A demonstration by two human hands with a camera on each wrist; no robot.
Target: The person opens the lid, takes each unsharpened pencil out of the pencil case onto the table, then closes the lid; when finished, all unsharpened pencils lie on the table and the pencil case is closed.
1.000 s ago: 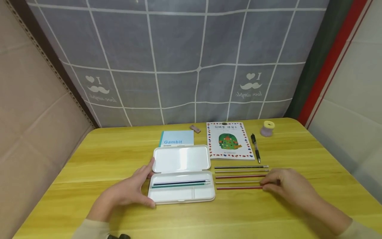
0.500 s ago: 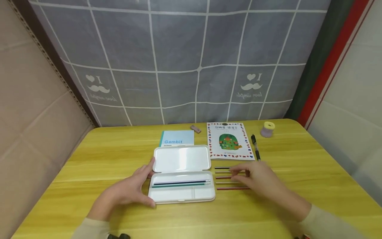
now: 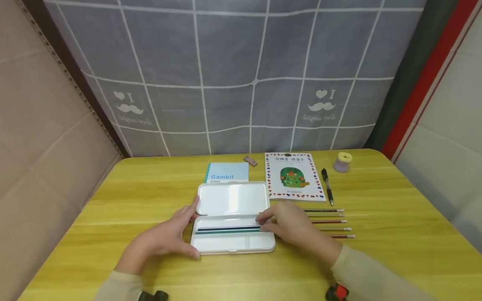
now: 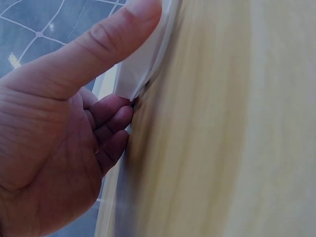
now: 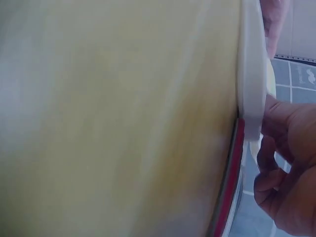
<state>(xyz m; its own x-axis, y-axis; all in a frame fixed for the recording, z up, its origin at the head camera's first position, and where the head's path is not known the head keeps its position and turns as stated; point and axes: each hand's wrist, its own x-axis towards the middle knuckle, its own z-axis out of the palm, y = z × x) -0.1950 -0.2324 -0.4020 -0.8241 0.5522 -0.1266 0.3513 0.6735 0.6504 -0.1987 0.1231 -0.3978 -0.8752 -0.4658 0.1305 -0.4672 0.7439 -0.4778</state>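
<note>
An open white pencil case [image 3: 222,244] lies on the table with a dark pencil [image 3: 226,228] and a teal pencil [image 3: 226,232] in its tray. My left hand [image 3: 162,240] holds the case at its left end, thumb at the front corner and fingers behind. In the left wrist view, the left fingers [image 4: 111,116] curl against its side. Over the tray's right end, my right hand [image 3: 288,221] has its thumb and forefinger at the pencils' eraser ends, hiding them. The right wrist view shows curled fingers beyond the case wall [image 5: 252,74]; whether they pinch a pencil cannot be seen.
Several loose pencils, among them a red pencil [image 3: 340,236], lie in a row right of the case. Behind are a Gambit notebook [image 3: 227,170], an eraser [image 3: 250,161], an illustrated booklet [image 3: 293,177], a black pen [image 3: 327,187] and a yellow-topped container [image 3: 342,162].
My right hand has moved left from the loose pencils' right ends, across the row, to the pencils in the case. My left hand has stayed on the case. The view has shifted slightly.
</note>
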